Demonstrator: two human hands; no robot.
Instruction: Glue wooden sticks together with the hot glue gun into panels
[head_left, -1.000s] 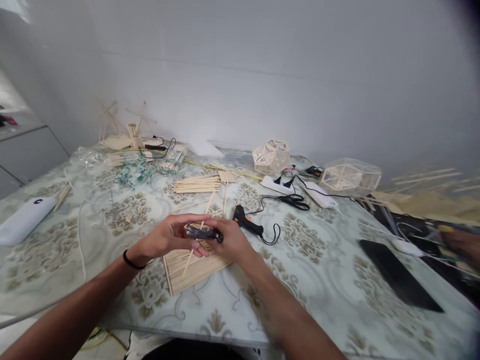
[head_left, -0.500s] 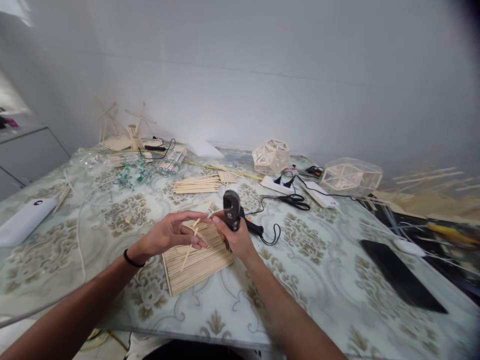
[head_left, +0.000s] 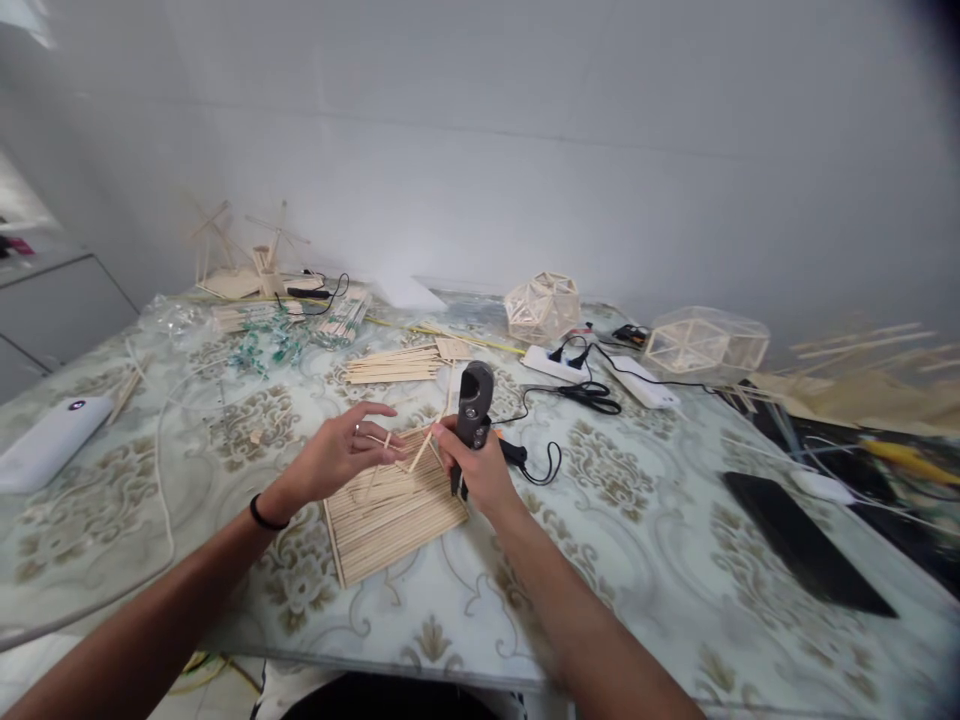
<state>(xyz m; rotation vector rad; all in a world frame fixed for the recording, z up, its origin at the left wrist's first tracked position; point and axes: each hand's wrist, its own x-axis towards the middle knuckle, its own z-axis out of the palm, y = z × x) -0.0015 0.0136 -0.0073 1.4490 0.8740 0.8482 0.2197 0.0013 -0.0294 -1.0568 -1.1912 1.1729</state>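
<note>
My left hand (head_left: 337, 458) pinches a thin wooden stick (head_left: 379, 465) between thumb and fingers, over the left side of a mat of wooden sticks (head_left: 405, 530) laid side by side. In my right hand (head_left: 480, 470) is a dark grey hand tool (head_left: 472, 405) with two round rivets, held upright; its lower end is partly hidden by the hand. Between the right thumb and finger, another short wooden stick (head_left: 421, 452) points down to the left. The two hands are apart, and loose sticks lie on the mat beneath them.
Behind the mat lies a pile of flat sticks (head_left: 394, 365). Stick-built polyhedron frames (head_left: 544, 305) stand near the wall. A power strip (head_left: 555, 364), black cord (head_left: 589, 397) and black phone-like slab (head_left: 806, 540) lie to the right, a white device (head_left: 52, 440) to the left.
My hands have moved apart; the fingertips were together half a second ago. The right hand now shows a stick of its own, and the tool has shifted slightly right and up.
</note>
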